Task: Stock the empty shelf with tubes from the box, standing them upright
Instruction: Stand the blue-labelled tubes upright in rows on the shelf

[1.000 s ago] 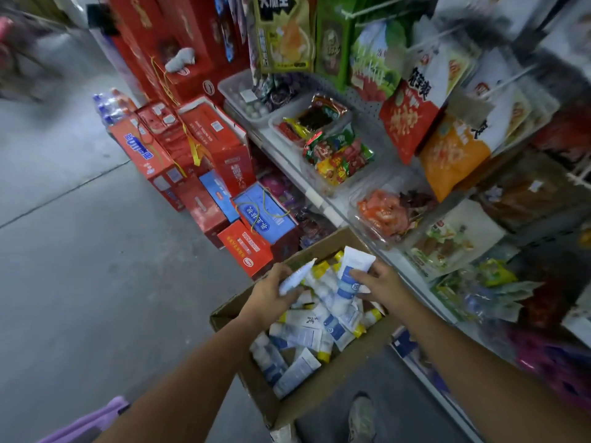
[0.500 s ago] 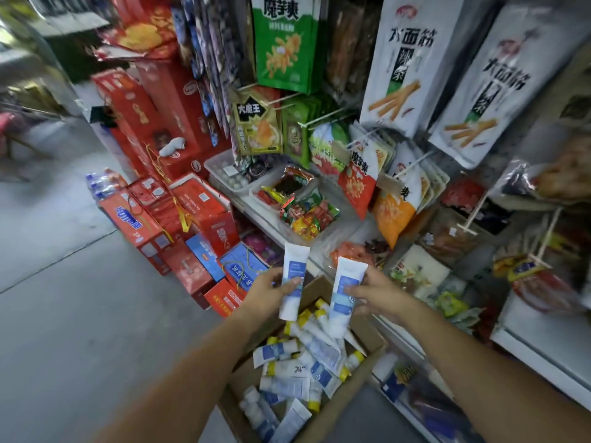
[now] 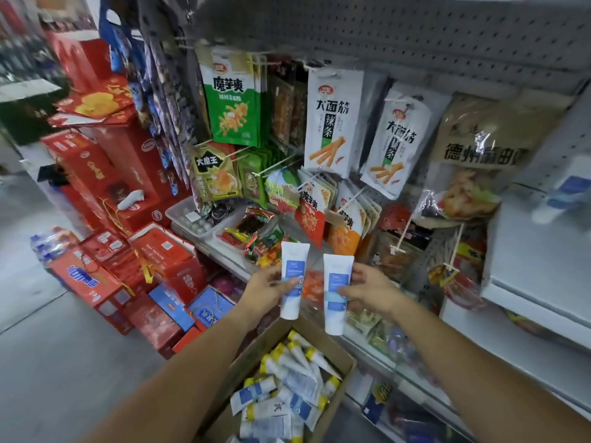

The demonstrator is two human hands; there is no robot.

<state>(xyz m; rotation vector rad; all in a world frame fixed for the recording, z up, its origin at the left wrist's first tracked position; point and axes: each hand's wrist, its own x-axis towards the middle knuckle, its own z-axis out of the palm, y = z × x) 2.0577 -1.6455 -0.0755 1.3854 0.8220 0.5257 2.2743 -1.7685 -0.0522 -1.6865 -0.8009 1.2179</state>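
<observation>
Above the cardboard box (image 3: 343,353) of loose tubes, 2 white tubes stand side by side, apart: the left hand (image 3: 267,287) pinches the left tube (image 3: 292,279) at its middle, and the right hand (image 3: 367,290) pinches the right tube (image 3: 336,292). A white shelf (image 3: 531,266) sits to the right.

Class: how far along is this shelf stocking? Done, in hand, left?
Done: unclear; blurred white-and-blue shapes sit on the white shelf at right. In hand: left hand holds one white blue-labelled plastic tube, right hand a second tube. Left: many tubes lie in the brown cardboard box.
</observation>
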